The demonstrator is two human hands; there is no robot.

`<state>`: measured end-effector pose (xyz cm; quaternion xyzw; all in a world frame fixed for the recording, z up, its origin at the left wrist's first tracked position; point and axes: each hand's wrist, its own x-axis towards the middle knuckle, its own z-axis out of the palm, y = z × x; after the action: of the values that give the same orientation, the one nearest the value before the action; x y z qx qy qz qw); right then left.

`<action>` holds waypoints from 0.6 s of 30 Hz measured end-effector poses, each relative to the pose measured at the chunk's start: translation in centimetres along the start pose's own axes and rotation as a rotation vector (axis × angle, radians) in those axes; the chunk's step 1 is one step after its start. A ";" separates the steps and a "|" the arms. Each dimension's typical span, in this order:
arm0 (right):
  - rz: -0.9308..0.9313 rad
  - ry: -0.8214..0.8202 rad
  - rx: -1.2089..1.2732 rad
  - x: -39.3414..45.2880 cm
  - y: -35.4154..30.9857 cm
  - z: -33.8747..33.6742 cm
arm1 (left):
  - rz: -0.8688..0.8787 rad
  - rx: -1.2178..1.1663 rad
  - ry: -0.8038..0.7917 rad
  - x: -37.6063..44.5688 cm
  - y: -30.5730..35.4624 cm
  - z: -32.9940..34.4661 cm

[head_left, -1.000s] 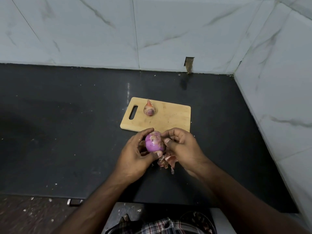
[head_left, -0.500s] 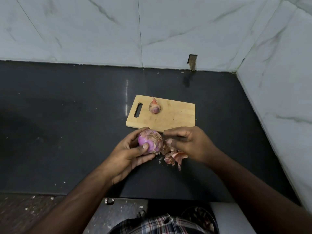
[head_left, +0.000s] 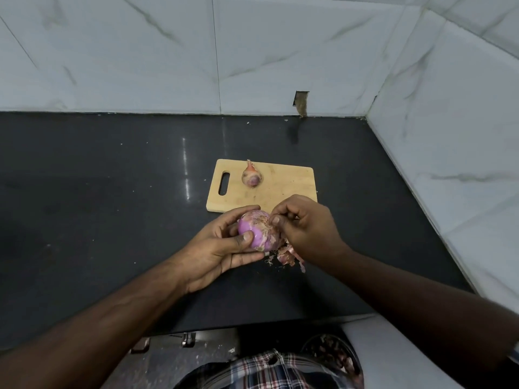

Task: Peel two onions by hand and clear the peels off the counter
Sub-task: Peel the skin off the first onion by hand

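Purple onion (head_left: pixel 257 231), gripped by left hand (head_left: pixel 222 248), has rolled to show papery patches; right hand (head_left: pixel 304 224) fingers (head_left: pixel 276 219) now pinch skin, peeling unfinished.

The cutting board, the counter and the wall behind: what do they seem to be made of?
The cutting board looks like pale wood or bamboo, matte, with faint grain and a cut-out handle slot. The counter seems polished dark stone, perhaps granite, since it reflects a streak of light. The wall appears to be glossy tile with marble-like grey veins; real marble or printed ceramic cannot be told.
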<state>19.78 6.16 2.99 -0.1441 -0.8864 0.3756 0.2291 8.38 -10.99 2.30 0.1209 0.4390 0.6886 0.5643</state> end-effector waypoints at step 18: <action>0.403 -0.042 0.446 -1.7 -1.0 0.8 | 0.082 -0.078 -0.002 -0.2 -1.9 -0.7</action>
<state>20.77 4.28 2.76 -0.2554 -0.7400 0.6019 0.1578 9.25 -11.50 0.58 0.1175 0.4059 0.7277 0.5403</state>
